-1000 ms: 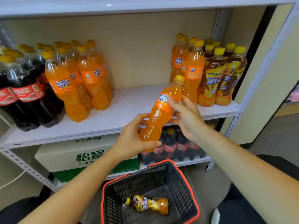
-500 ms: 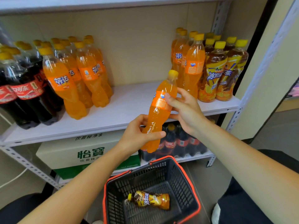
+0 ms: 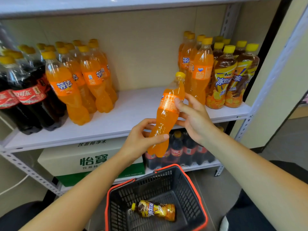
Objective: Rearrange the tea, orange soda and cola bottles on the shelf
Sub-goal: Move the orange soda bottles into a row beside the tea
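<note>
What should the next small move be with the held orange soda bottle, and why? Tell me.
Probably stand the clear plastic orange soda bottle on the bare white shelf board beside the standing orange soda bottles at right. The left hand and right hand both grip it, tilted, just in front of that gap.

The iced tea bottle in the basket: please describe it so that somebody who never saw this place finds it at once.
In front of the white shelf unit stands a black shopping basket with a red rim. One iced tea bottle lies on its side inside. Unlike the upright tea bottles on the shelf, it is alone.
</note>
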### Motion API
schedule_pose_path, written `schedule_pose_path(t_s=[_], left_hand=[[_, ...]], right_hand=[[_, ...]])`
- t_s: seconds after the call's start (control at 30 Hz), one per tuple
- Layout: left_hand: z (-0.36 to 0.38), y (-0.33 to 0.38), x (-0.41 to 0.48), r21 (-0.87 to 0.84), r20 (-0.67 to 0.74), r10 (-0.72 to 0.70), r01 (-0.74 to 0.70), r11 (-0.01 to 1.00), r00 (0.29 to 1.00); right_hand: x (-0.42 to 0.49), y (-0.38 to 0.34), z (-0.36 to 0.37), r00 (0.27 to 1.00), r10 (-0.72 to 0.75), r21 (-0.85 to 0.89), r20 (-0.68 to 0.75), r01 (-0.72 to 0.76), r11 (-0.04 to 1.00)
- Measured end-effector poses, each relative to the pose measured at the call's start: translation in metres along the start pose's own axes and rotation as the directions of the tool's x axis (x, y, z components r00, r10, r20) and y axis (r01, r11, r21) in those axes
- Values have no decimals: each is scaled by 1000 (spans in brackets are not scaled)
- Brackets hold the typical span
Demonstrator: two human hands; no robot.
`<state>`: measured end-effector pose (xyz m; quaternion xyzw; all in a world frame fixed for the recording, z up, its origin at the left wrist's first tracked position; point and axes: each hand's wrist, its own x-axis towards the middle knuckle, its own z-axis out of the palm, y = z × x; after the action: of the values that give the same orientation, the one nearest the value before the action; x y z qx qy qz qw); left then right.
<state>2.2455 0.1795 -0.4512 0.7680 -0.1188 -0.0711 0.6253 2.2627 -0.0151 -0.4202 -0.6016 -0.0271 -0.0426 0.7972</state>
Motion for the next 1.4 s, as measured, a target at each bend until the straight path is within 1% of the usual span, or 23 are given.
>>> schedule_pose_path(t_s=[0.03, 0.1, 0.2, 0.33, 0.4, 0.47, 0.53, 0.67, 0.73, 0.83, 0.9, 0.97, 1.03, 1.13, 1.2, 1.23, 1.3, 1.4], left_hand=[[2, -1, 1, 22, -35, 20, -19, 1000, 999], [3, -3, 2, 10, -76, 45, -44, 999, 996], [-1, -3, 3, -71, -42, 43, -46, 996, 998], [-4, 0, 4, -229, 3, 31, -29, 973, 1000], [-4, 1, 6, -250, 26, 2, 5, 968, 1000], [-3, 2, 7, -204, 66, -34, 47, 978, 997], [-1, 1, 7, -125, 90, -35, 46, 991, 995], [0, -2, 6, 27, 3, -3, 3, 1000, 1000], [-4, -3, 8, 27, -44, 7, -5, 1000, 999], [-12, -3, 10, -54, -87, 26, -31, 998, 996], [-14, -3, 10, -89, -72, 46, -52, 995, 996], [-13, -4, 9, -97, -24, 54, -57, 994, 998], [-12, -2, 7, -33, 13, 67, -66, 997, 998], [-9, -2, 8, 165, 51, 94, -102, 981, 994], [-7, -6, 9, 242, 58, 106, -116, 963, 993], [-6, -7, 10, 250, 53, 105, -115, 961, 993], [-8, -7, 10, 188, 50, 89, -97, 977, 995], [-12, -4, 9, -15, 68, 66, -65, 998, 996]], right_hand=[[0, 1, 0, 1000, 2, -10, -21, -2, 1000], [1, 2, -1, 999, 1, -37, -32, -2, 999], [2, 0, -4, 1000, 13, -52, 20, -11, 999], [6, -3, -8, 989, 82, 24, 124, -86, 996], [7, -2, -10, 988, 91, 31, 128, -96, 995], [6, -2, -11, 986, 108, 35, 125, -113, 993], [5, 0, -10, 985, 134, 32, 108, -138, 990], [3, 5, -6, 986, 145, -9, 77, -144, 989], [3, 3, -5, 987, 129, 9, 94, -131, 991], [6, -3, -7, 988, 107, 54, 114, -114, 992], [6, -5, -8, 987, 90, 68, 130, -100, 993], [5, -4, -8, 992, 69, 47, 102, -74, 996], [4, -2, -7, 997, 54, 16, 53, -55, 998], [3, 0, -5, 999, 49, 0, -7, -49, 999], [2, 2, -4, 999, 48, -27, -12, -48, 998], [1, 3, -4, 999, 45, -41, -4, -46, 998], [0, 4, -5, 999, 39, -57, 15, -38, 998], [1, 0, -9, 997, 18, -18, 80, -17, 1000]])
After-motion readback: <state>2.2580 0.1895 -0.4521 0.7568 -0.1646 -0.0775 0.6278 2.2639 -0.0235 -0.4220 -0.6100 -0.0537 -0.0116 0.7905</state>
